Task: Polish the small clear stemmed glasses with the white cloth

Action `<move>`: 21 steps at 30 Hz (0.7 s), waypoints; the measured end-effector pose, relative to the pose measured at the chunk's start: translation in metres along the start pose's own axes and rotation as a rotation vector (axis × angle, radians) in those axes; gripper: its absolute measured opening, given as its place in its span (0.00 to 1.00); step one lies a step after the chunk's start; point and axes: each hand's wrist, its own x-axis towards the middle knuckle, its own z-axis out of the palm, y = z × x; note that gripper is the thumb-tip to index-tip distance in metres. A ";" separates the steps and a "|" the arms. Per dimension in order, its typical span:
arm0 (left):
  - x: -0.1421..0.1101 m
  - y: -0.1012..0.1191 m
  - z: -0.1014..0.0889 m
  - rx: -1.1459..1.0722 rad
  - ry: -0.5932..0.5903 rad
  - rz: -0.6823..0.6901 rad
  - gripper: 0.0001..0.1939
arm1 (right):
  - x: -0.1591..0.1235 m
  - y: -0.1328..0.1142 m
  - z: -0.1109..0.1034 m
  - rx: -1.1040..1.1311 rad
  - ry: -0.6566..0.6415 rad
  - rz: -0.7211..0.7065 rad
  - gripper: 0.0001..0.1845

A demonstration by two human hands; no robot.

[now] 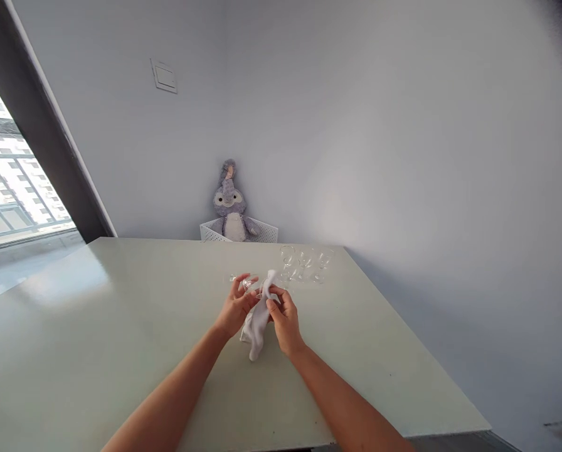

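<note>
My left hand (pixel 236 307) holds a small clear stemmed glass (pixel 244 282) tipped on its side above the pale table (pixel 97 326). My right hand (pixel 285 317) is closed on a white cloth (pixel 258 323), pressing its top end against the glass. The cloth hangs down between both hands, and its lower end reaches the table. Three more clear stemmed glasses (pixel 305 263) stand upright in a row just beyond my hands.
A grey plush toy (pixel 231 207) sits in a white perforated basket (pixel 266 232) against the wall behind the table's far edge. A window (pixel 12 182) lies to the left. The table's right edge (pixel 417 351) runs diagonally beside a grey wall.
</note>
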 end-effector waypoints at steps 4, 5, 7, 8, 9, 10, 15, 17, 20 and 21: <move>-0.009 -0.008 -0.002 0.123 -0.013 -0.006 0.26 | -0.002 0.007 0.006 0.043 -0.224 0.112 0.25; -0.011 -0.009 -0.003 0.152 -0.035 -0.024 0.27 | -0.002 0.009 0.006 0.032 -0.242 0.109 0.25; -0.013 -0.009 -0.005 0.210 -0.078 -0.072 0.29 | 0.000 0.013 0.004 0.016 -0.276 0.097 0.25; -0.013 -0.009 -0.006 0.236 -0.093 -0.095 0.29 | 0.002 0.015 0.002 0.018 -0.293 0.101 0.24; -0.013 -0.008 -0.007 0.254 -0.103 -0.110 0.29 | 0.004 0.015 -0.001 0.033 -0.302 0.120 0.23; -0.013 -0.007 -0.008 0.264 -0.116 -0.120 0.29 | 0.007 0.016 -0.004 0.065 -0.294 0.151 0.23; -0.009 -0.001 -0.011 0.274 -0.179 -0.025 0.31 | 0.015 0.008 -0.011 0.383 -0.176 0.311 0.18; -0.008 0.001 -0.012 0.305 -0.156 0.061 0.31 | 0.013 0.007 -0.008 0.391 -0.206 0.305 0.18; -0.008 0.003 -0.014 0.363 -0.132 0.053 0.30 | 0.004 0.011 -0.003 0.125 -0.283 0.201 0.21; -0.007 0.003 -0.015 0.396 -0.124 0.025 0.30 | 0.002 0.014 -0.002 -0.021 -0.291 0.126 0.22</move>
